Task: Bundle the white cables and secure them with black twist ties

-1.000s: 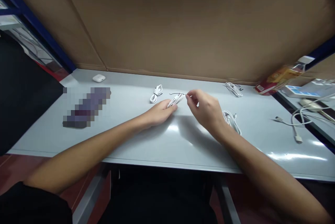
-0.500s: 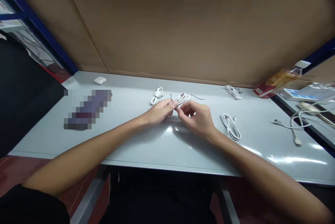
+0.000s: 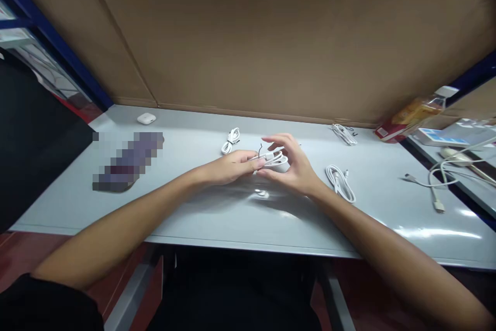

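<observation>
My left hand (image 3: 238, 166) pinches a coiled white cable (image 3: 276, 158) between thumb and fingers, above the middle of the desk. A thin black twist tie (image 3: 260, 150) sticks up from the coil near my left fingertips. Around the coil's right end curves my right hand (image 3: 296, 168), its thumb and fingers spread apart; whether it touches the cable I cannot tell. Just behind my left hand lies a bundled white cable (image 3: 231, 141) with a dark tie round its middle. Another coiled white cable (image 3: 341, 184) rests to the right of my right hand.
On the grey desk (image 3: 217, 217), a white earbud case (image 3: 146, 118) and a pixelated dark object (image 3: 129, 160) lie left. At right are another white cable bundle (image 3: 344, 135), a tilted drink bottle (image 3: 413, 116) and loose cables (image 3: 434, 181). A brown panel (image 3: 248, 36) stands behind.
My right hand's fingers have opened from a pinch at the cable and now spread around its right end. The coil has turned flatter in my left hand. The view has shifted slightly.
</observation>
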`<state>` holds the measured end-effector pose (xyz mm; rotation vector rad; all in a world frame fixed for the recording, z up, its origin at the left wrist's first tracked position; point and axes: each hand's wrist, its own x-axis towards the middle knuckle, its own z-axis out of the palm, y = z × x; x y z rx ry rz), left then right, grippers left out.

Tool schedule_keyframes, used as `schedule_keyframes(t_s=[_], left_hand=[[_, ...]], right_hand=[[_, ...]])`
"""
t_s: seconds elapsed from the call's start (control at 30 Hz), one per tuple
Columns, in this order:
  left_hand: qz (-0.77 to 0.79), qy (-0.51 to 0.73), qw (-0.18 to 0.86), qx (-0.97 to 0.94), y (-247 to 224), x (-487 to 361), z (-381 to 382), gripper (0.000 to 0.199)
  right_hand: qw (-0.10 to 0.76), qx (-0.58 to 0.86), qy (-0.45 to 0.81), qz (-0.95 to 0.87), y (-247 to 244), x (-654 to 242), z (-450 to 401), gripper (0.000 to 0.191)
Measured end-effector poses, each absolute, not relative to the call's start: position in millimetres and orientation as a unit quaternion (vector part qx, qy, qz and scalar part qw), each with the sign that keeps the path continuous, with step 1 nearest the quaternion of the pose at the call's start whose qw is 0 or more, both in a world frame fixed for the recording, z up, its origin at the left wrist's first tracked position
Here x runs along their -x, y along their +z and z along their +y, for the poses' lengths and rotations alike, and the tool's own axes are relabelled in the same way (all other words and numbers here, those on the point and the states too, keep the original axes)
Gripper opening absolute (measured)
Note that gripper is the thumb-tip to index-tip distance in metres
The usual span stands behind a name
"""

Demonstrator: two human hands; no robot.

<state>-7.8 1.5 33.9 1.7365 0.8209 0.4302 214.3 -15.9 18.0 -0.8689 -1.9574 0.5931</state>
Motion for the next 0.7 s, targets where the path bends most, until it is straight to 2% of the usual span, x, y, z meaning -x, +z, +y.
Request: schedule_keyframes(t_s=[0.07,0.2,0.3,0.47,0.57,0.7], left_hand=[[0.354,0.178,0.542,-0.741,34,7,0,0.046],[0.333,0.198,0.530,-0.754,35,6,-1,0.041],[0.327,0.215,0.525,-0.755,33,6,-1,0.037],[0.364,0.237,0.538,-0.722,26,6,-3,0.037],[0.375,0.252,0.548,-0.704,22,5,-4,0.043],[0.377,0.272,0.513,-0.722,20,3,-4,0.042]], right_hand=[[0.440,0.329,0.202,-0.811,18,-214,-16,0.057],[0.430,0.324,0.189,-0.822,20,-215,-14,0.033],[0.427,0.343,0.222,-0.807,22,-215,-13,0.025],[0.387,0.431,0.345,-0.739,26,-214,-13,0.025],[0.373,0.450,0.417,-0.696,25,-214,-12,0.030],[0.368,0.468,0.474,-0.649,22,-215,-13,0.031]])
